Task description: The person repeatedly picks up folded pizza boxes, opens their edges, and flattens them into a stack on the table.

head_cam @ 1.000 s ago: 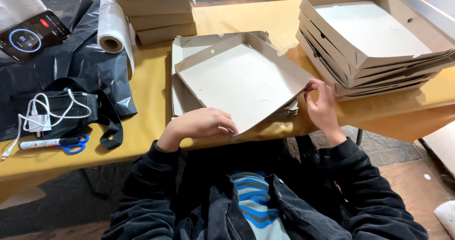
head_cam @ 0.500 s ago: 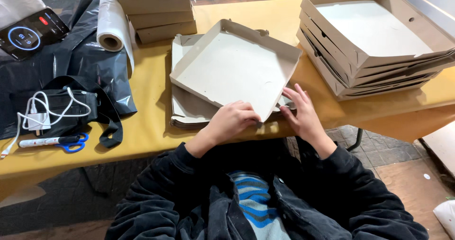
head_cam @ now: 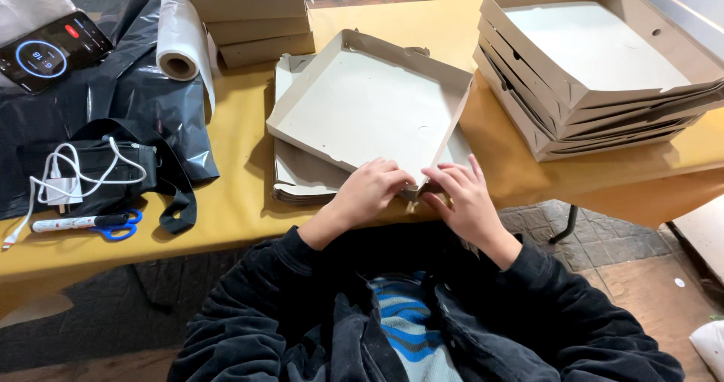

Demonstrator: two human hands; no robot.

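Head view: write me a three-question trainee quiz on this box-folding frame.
1. True or false: both hands grip the near corner of the half-folded cardboard box.
2. What lies under that box: A) flat cardboard blanks, B) a towel, C) bare table?
3. Which hand is nearer the stack of finished boxes?

Key: 1. True; left hand and right hand meet there. 2. A, flat cardboard blanks. 3. Right.

A packing workshop: stacked cardboard trays (head_cam: 603,65) and flat box blanks (head_cam: 302,174) on a yellow worktable (head_cam: 226,201)
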